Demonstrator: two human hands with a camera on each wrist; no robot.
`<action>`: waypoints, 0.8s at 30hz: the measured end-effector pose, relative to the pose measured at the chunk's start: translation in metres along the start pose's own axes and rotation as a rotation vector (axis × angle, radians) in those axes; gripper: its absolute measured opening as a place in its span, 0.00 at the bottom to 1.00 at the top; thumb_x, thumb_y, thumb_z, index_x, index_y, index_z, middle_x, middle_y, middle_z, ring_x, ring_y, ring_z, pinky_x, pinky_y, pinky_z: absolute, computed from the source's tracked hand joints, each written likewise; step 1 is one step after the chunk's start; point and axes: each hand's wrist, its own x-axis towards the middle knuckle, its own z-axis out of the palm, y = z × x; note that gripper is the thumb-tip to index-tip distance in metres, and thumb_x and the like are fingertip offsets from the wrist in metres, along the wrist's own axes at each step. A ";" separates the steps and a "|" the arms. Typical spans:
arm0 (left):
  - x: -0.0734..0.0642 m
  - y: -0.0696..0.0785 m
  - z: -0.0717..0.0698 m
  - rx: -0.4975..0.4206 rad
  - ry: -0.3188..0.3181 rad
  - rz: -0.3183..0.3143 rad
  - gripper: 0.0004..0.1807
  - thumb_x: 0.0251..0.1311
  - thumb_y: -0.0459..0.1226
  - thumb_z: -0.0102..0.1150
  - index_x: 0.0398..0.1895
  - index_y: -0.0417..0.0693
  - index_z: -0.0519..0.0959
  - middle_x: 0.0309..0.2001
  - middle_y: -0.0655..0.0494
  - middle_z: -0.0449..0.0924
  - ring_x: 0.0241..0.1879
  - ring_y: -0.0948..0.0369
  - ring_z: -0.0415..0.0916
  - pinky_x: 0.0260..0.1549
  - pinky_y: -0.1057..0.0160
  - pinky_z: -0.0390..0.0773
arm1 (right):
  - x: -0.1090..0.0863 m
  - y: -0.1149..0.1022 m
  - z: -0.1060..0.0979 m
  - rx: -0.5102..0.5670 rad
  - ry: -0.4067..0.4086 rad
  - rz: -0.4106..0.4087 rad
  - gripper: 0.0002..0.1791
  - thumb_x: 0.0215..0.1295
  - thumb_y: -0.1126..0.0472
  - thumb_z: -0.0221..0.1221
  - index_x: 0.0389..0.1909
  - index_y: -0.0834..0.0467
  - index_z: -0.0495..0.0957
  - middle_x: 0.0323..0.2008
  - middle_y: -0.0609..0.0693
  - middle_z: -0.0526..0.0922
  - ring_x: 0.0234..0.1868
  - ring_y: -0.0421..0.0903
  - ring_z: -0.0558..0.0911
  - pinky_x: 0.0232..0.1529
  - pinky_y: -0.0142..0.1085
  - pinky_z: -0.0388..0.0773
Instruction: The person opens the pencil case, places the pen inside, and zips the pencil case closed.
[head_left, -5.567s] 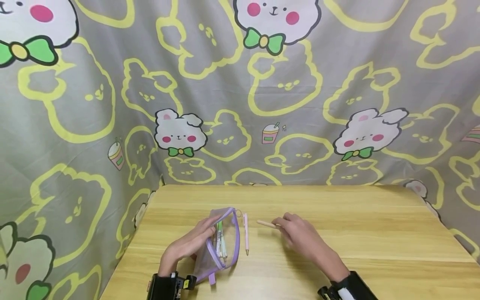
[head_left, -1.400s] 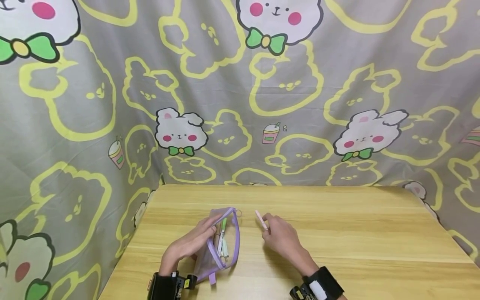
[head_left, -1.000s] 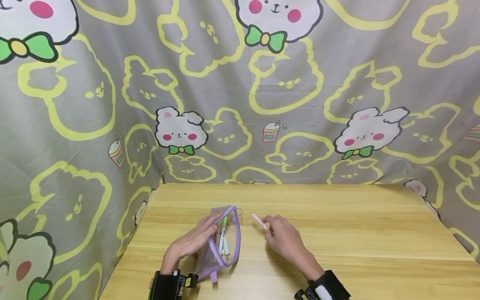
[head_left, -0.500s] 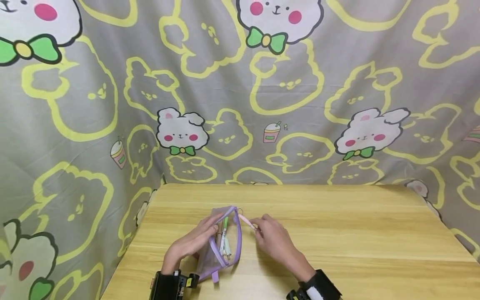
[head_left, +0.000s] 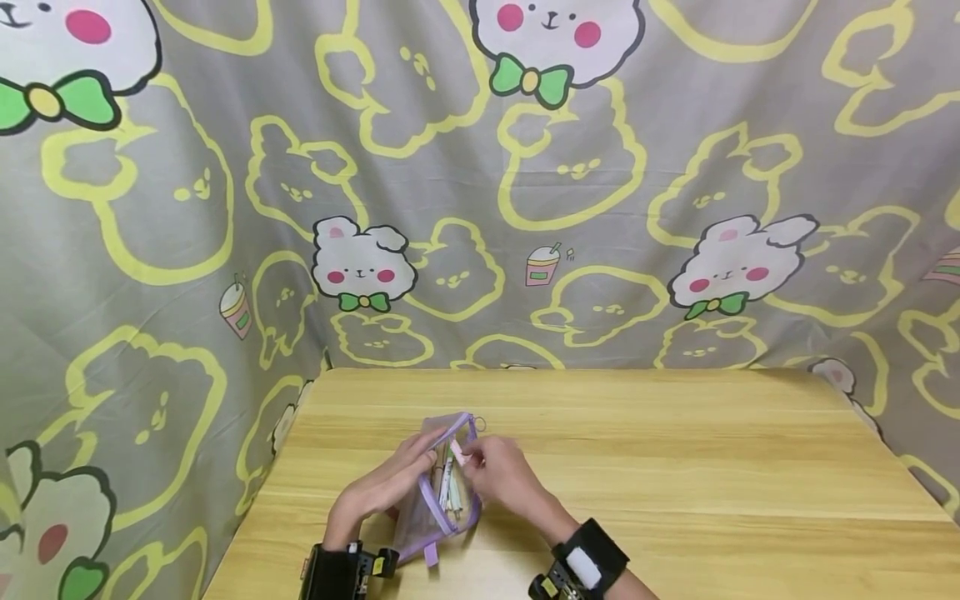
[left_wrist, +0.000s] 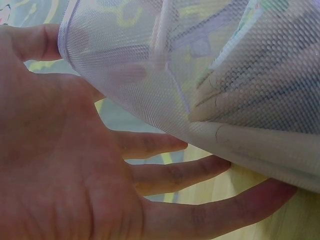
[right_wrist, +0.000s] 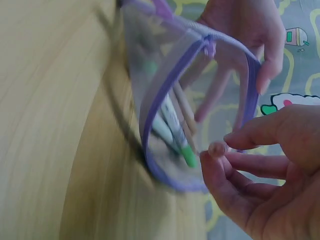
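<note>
A mesh pencil case (head_left: 435, 504) with purple zip edging lies on its side, mouth open toward the right. My left hand (head_left: 390, 479) grips its side; in the right wrist view the thumb is at the zip edge and the fingers show behind the mesh. At the mouth, my right hand (head_left: 506, 479) pinches a pink pen (head_left: 457, 452) between thumb and fingers. The pen's end (right_wrist: 217, 149) faces the right wrist camera. Several pens lie inside the case, among them a white marker (right_wrist: 175, 127) with a green end. The left wrist view shows mesh over blurred contents.
The wooden table (head_left: 675, 467) runs back to a grey curtain (head_left: 585, 333) with rabbit prints, which also hangs along both sides. A small ring (head_left: 480, 424) hangs at the zip's far end. A purple tab (head_left: 431, 554) sticks out at the case's near end.
Earlier the pink pen lay beside the case while my right hand held a thin tan stick. Since then that hand has picked up the pen and moved left to the case's mouth. My left hand stays put.
</note>
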 end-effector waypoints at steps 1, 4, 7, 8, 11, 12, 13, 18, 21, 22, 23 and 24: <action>0.000 0.000 0.000 0.001 -0.001 0.001 0.32 0.80 0.44 0.33 0.82 0.45 0.51 0.77 0.29 0.48 0.74 0.30 0.50 0.60 0.18 0.57 | 0.002 -0.001 0.003 0.017 -0.004 0.014 0.17 0.59 0.75 0.60 0.49 0.72 0.83 0.29 0.52 0.82 0.18 0.37 0.74 0.15 0.26 0.73; 0.001 0.000 0.000 0.007 -0.009 0.007 0.32 0.80 0.45 0.32 0.83 0.45 0.51 0.77 0.29 0.48 0.74 0.30 0.50 0.60 0.18 0.57 | 0.007 -0.006 0.010 0.053 -0.011 0.049 0.17 0.57 0.75 0.61 0.49 0.73 0.83 0.28 0.50 0.82 0.19 0.38 0.76 0.16 0.26 0.74; 0.001 0.000 0.000 0.010 -0.015 0.006 0.32 0.81 0.46 0.31 0.83 0.46 0.51 0.78 0.30 0.48 0.74 0.30 0.49 0.60 0.19 0.57 | 0.011 -0.010 0.017 0.109 -0.031 0.064 0.16 0.59 0.75 0.61 0.48 0.73 0.84 0.23 0.48 0.79 0.19 0.40 0.78 0.16 0.26 0.74; 0.001 0.000 -0.001 0.010 -0.015 0.005 0.32 0.81 0.46 0.31 0.83 0.46 0.51 0.78 0.30 0.47 0.74 0.30 0.49 0.61 0.19 0.56 | 0.012 -0.012 0.019 0.133 -0.042 0.065 0.14 0.59 0.75 0.60 0.46 0.72 0.84 0.22 0.48 0.78 0.19 0.43 0.79 0.17 0.26 0.75; 0.000 0.001 -0.001 0.012 -0.010 -0.001 0.32 0.81 0.45 0.32 0.83 0.46 0.51 0.78 0.29 0.47 0.74 0.30 0.48 0.61 0.19 0.55 | 0.012 -0.015 0.021 0.191 -0.066 0.067 0.13 0.59 0.76 0.57 0.44 0.71 0.85 0.20 0.49 0.77 0.20 0.50 0.83 0.17 0.29 0.77; 0.000 0.001 -0.001 0.013 -0.009 -0.003 0.32 0.81 0.45 0.32 0.83 0.45 0.51 0.78 0.29 0.46 0.74 0.30 0.48 0.62 0.19 0.55 | 0.012 -0.015 0.021 0.215 -0.071 0.074 0.14 0.59 0.77 0.56 0.44 0.71 0.85 0.21 0.50 0.78 0.22 0.52 0.84 0.19 0.31 0.80; 0.000 0.001 -0.001 0.012 -0.008 -0.003 0.32 0.81 0.45 0.32 0.83 0.45 0.51 0.78 0.29 0.46 0.74 0.30 0.47 0.62 0.19 0.55 | 0.011 -0.015 0.020 0.229 -0.071 0.079 0.15 0.60 0.77 0.56 0.45 0.71 0.84 0.23 0.51 0.80 0.23 0.55 0.86 0.20 0.33 0.82; 0.000 0.004 0.000 0.023 -0.005 -0.009 0.32 0.80 0.46 0.33 0.83 0.46 0.51 0.78 0.28 0.46 0.74 0.28 0.48 0.60 0.18 0.56 | 0.009 -0.006 0.007 0.233 -0.021 0.084 0.16 0.61 0.77 0.58 0.50 0.74 0.81 0.31 0.59 0.84 0.25 0.56 0.86 0.25 0.43 0.86; 0.000 0.006 0.001 0.036 0.004 -0.019 0.32 0.80 0.46 0.34 0.83 0.47 0.52 0.77 0.27 0.46 0.72 0.26 0.51 0.58 0.17 0.58 | 0.010 0.005 -0.003 0.208 0.044 0.060 0.14 0.61 0.76 0.60 0.48 0.73 0.82 0.32 0.61 0.85 0.26 0.55 0.86 0.26 0.42 0.86; 0.000 0.007 0.002 0.042 0.010 -0.023 0.32 0.80 0.46 0.34 0.82 0.47 0.53 0.77 0.26 0.46 0.71 0.25 0.52 0.57 0.17 0.59 | 0.011 0.008 -0.006 0.180 0.073 0.049 0.13 0.61 0.76 0.60 0.47 0.72 0.82 0.32 0.60 0.85 0.27 0.54 0.85 0.27 0.40 0.86; 0.000 0.007 0.003 0.047 0.014 -0.029 0.31 0.80 0.46 0.35 0.82 0.48 0.53 0.77 0.26 0.46 0.70 0.25 0.53 0.56 0.17 0.59 | 0.012 0.012 -0.009 0.161 0.101 0.044 0.12 0.62 0.75 0.60 0.46 0.71 0.82 0.33 0.60 0.85 0.28 0.53 0.86 0.29 0.39 0.86; 0.000 0.008 0.004 0.055 0.020 -0.034 0.31 0.80 0.46 0.36 0.82 0.48 0.54 0.77 0.26 0.46 0.70 0.24 0.53 0.56 0.17 0.59 | 0.013 0.015 -0.011 0.132 0.130 0.036 0.12 0.62 0.75 0.60 0.46 0.70 0.83 0.34 0.58 0.85 0.30 0.51 0.85 0.30 0.38 0.86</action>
